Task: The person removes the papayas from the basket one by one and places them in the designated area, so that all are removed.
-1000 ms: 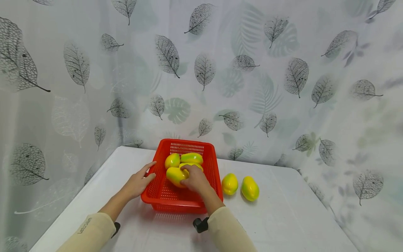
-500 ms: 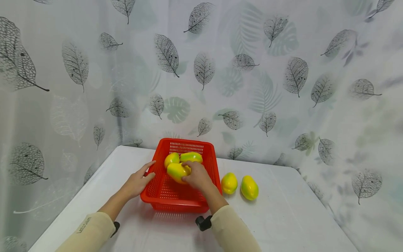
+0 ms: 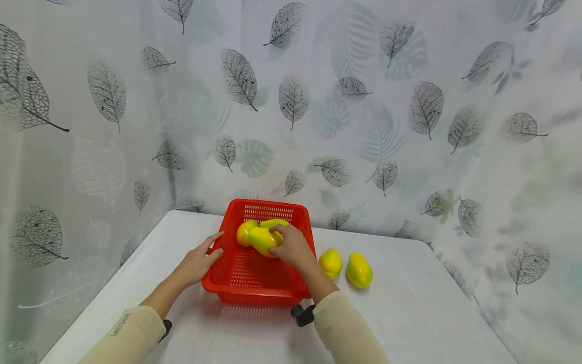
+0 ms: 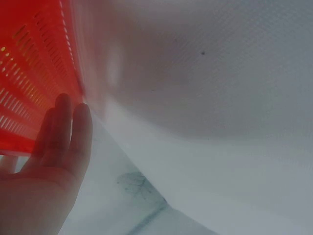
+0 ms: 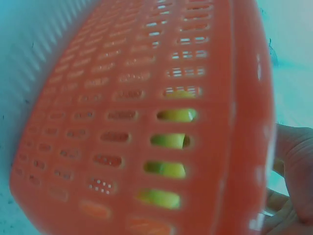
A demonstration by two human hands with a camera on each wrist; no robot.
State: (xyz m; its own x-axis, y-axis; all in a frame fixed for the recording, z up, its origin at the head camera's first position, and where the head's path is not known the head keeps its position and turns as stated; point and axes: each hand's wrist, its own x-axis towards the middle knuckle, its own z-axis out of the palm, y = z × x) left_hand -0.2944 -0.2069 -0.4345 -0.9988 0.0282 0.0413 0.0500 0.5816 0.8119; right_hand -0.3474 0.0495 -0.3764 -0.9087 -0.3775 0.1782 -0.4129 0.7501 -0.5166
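My right hand (image 3: 294,247) grips a yellow-green mango (image 3: 261,241) inside the red plastic basket (image 3: 254,291), fingers and thumb on its right end. Two more mangoes show behind it: one at the left (image 3: 243,233) and a partly covered one (image 3: 275,222) at the back. At the basket's left side, my left hand (image 3: 196,264) touches the rim; the left wrist view has its fingers (image 4: 80,132) straight along the outer wall. In the right wrist view the perforated wall (image 5: 127,103) hides most of the fruit, with yellow-green patches visible through the slots.
Two mangoes, a nearer-to-basket one (image 3: 330,263) and one farther right (image 3: 359,270), lie on the white-covered table (image 3: 418,303) right of the basket. A leaf-printed curtain (image 3: 291,151) stands behind the table and along its sides.
My right hand has shifted right and slightly back inside the basket, taking the gripped mango along. The left hand keeps its place at the rim.
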